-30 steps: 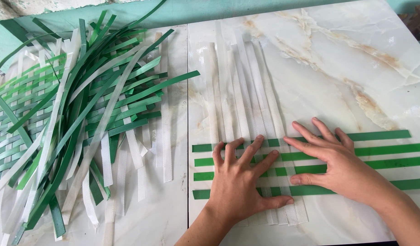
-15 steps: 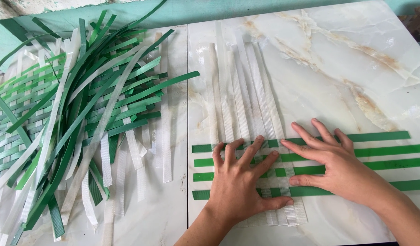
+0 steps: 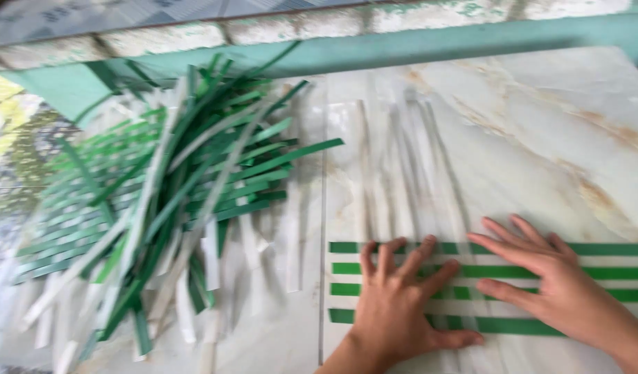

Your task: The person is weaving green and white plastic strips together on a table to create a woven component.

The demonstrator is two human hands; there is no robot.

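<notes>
- Left hand [image 3: 400,301]: palm down, fingers spread wide apart, pressed flat on the crossing of green and white strips; it grips nothing.
- Right hand [image 3: 554,277]: also palm down and flat, fingers apart and pointing toward the left hand, resting on the same green strips just beside it; nothing is clamped in it.
- Green strips [image 3: 609,272]: four long flat bands lying parallel, running left to right across the marble-patterned tile [image 3: 540,125] from the tile joint to the right edge of view, under both hands.
- White strips [image 3: 402,187]: several pale bands laid side by side, running away from the person and crossing the green ones at right angles; whether each passes over or under at a given crossing cannot be told, the view being blurred by motion.
- Loose pile of green and white strips [image 3: 194,187]: a heap on the neighbouring tile to the left, well apart from both hands.
- Woven mat [image 3: 63,221]: a finished-looking green-and-white checked piece, partly buried under the pile at far left.
- Step in hand, as judged: the start of a weave is being held flat and squared up.
- Next move, as judged: it calls for one hand to keep the crossings pinned while the bands are closed up evenly.
</notes>
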